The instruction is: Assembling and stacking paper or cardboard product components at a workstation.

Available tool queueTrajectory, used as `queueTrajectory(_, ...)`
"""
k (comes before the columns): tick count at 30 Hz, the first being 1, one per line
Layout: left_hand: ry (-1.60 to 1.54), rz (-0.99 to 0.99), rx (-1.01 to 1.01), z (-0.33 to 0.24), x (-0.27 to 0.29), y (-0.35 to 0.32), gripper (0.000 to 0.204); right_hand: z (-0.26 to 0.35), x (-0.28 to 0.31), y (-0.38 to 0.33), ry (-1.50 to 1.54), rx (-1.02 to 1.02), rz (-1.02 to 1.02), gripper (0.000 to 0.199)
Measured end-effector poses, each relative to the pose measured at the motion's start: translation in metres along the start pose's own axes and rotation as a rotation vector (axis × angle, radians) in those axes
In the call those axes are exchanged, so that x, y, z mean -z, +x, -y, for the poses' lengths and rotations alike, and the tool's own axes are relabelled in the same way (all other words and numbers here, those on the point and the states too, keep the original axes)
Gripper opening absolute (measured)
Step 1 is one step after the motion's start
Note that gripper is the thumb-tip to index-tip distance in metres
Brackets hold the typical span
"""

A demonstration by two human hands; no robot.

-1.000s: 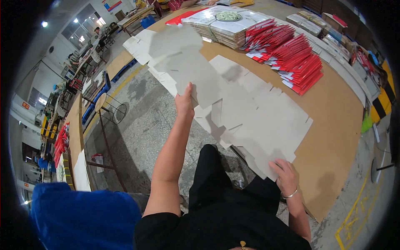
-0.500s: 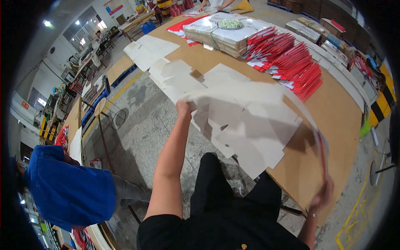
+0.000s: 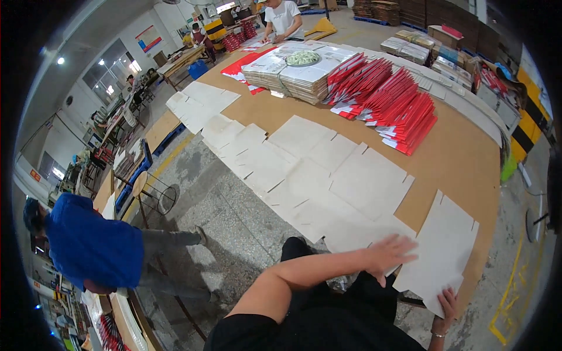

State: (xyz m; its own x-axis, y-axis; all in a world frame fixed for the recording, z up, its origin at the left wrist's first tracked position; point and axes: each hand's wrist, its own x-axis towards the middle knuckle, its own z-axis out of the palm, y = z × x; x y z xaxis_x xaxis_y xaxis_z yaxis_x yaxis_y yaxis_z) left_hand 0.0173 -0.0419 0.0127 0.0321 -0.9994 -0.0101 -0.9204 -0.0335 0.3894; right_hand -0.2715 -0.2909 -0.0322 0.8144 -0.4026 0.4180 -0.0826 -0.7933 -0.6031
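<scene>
A pale cut cardboard sheet with slits along its edges lies at the table's near right end, its near corner by the table edge. My right hand touches that corner, fingers apart and resting over its edge; its thumb is hard to make out. Above the sheet's left edge, my left hand reaches across with fingers spread, slightly blurred and holding nothing. Left of it, several similar overlapping cardboard sheets cover the table's near side in a long row.
Farther back on the brown tabletop stand a tied cardboard stack and rows of red folded pieces. A person in blue stands at the left near a round stool. Another person works at the far end.
The curved sheet I was swinging in both hands now lies flat at the right. My left hand has let go and crossed rightward; the view has shifted slightly.
</scene>
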Motion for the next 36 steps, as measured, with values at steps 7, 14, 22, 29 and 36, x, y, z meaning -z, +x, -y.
queueTrajectory(7,-0.141,0.041,-0.118,-0.017,-0.033,0.049,0.097,-0.034,0.056,-0.022,-0.047,-0.337,0.097,0.038)
queueTrajectory(14,-0.223,-0.061,0.291,-0.043,-0.03,0.075,0.042,-0.019,0.022,0.018,-0.123,-0.616,-0.168,0.077)
queueTrajectory(22,0.115,-0.411,-0.05,-0.07,-0.071,0.072,0.036,0.03,-0.014,0.055,-0.369,0.125,-0.024,0.034)
queueTrajectory(29,-0.156,0.33,0.219,-0.027,-0.006,0.074,0.057,0.038,-0.033,0.05,0.014,0.143,0.136,0.011)
queueTrajectory(36,0.261,-0.253,0.249,-0.071,-0.06,0.072,0.066,0.062,-0.022,0.069,-0.068,0.216,0.088,0.003)
